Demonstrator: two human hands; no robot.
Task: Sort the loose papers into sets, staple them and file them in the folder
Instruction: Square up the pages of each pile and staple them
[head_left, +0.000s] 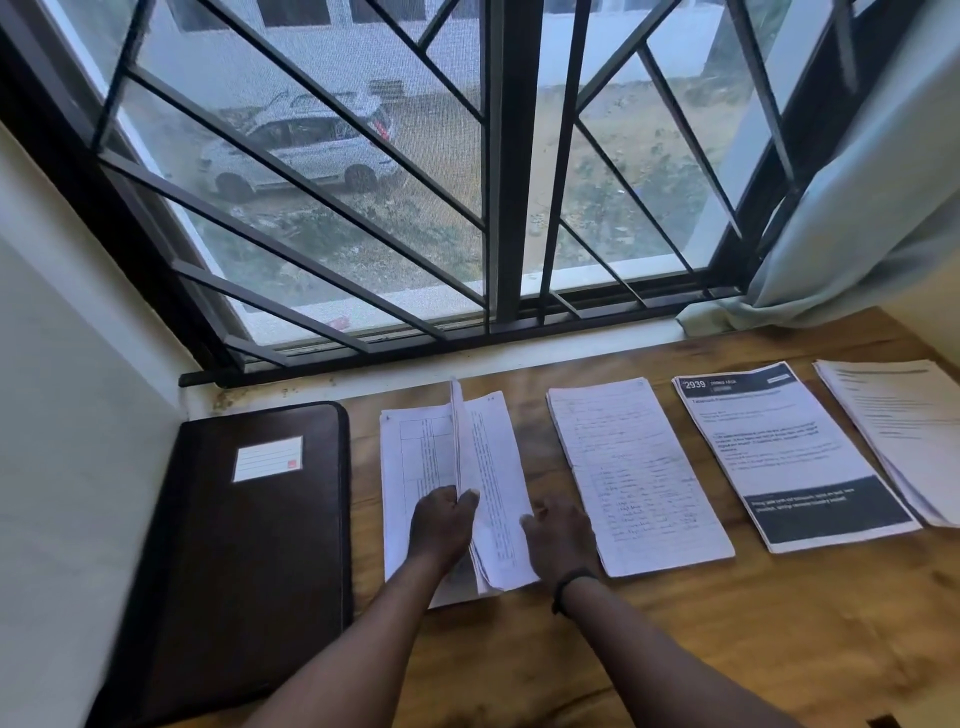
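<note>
Four paper stacks lie in a row on the wooden table (727, 649). My left hand (441, 525) pinches several sheets of the leftmost stack (415, 467) and holds them up on edge. My right hand (561, 530) rests flat on the right side of that same stack. To the right lie a handwritten lined stack (639, 478), a printed stack with a black header and footer (789, 452), and a white printed stack (898, 421) at the frame's right edge. A dark brown folder (244, 561) with a white label lies closed at the left. No stapler is in view.
A barred window (498, 182) with its sill runs along the table's far edge. A white wall (67, 415) closes off the left side next to the folder. A pale curtain (852, 234) hangs at the right, its hem touching the table's back corner.
</note>
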